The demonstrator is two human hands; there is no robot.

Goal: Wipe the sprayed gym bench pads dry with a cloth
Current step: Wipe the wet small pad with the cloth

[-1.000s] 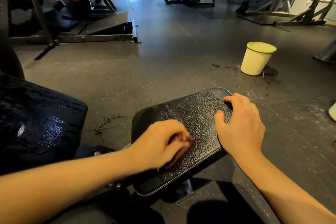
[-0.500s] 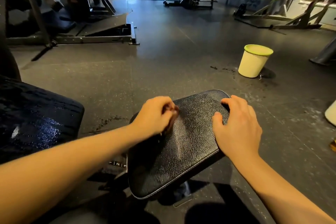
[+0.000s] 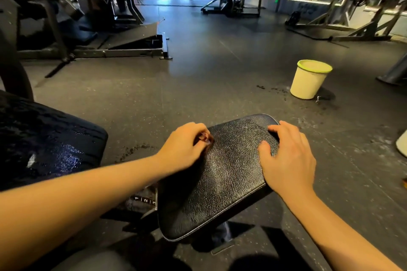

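- Left hand [image 3: 185, 146] curls tight round a bunched brown cloth [image 3: 204, 138], pressing it on the seat pad [image 3: 220, 182] at its far left edge.
- Right hand [image 3: 288, 158] lies spread, fingers loosely bent over the pad's right edge.

Left hand [image 3: 184, 146] presses cloth [image 3: 205, 138] on seat pad [image 3: 220, 182].
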